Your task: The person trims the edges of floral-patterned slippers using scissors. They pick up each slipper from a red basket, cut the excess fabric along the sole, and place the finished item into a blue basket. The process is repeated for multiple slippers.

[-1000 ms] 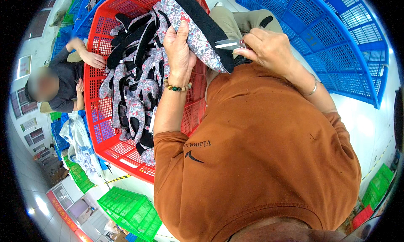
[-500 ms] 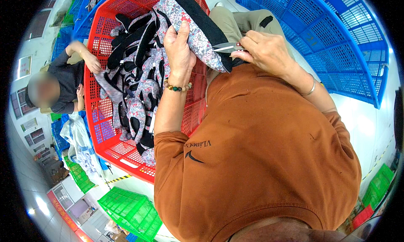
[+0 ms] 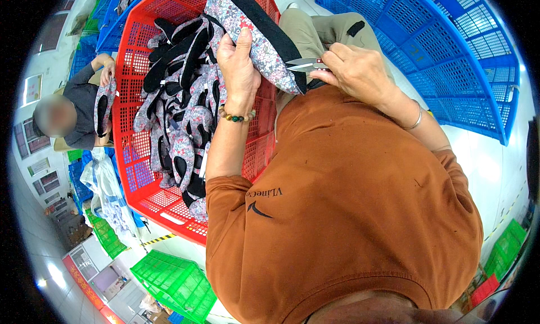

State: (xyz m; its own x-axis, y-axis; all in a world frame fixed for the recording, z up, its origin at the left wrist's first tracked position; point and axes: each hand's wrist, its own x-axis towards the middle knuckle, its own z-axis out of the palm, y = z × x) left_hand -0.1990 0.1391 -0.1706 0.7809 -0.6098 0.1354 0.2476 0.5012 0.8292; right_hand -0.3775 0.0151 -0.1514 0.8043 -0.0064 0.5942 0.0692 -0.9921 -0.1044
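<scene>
My left hand [image 3: 241, 65] grips a floral padded fabric piece [image 3: 253, 42] with a black fuzzy strip along one side, thumb on the printed face. The piece slants from the upper middle down toward my lap. In my right hand [image 3: 357, 70] are small thread snips [image 3: 306, 63], their pointed blades apart and aimed left at the lower end of the piece. Whether the blades touch the cloth I cannot tell. Below and left of my left hand, a heap of similar floral and black pieces [image 3: 183, 115] fills a red plastic crate [image 3: 132, 172].
Across the crate sits a co-worker [image 3: 84, 107] holding a similar piece at its far rim. Large blue crates [image 3: 416, 48] stand at the right. A green crate [image 3: 174, 284] lies lower left, near a white sack [image 3: 107, 183].
The co-worker has drawn a piece out of the red crate toward their body. My fabric piece has shifted slightly left; the snips stay close to its end.
</scene>
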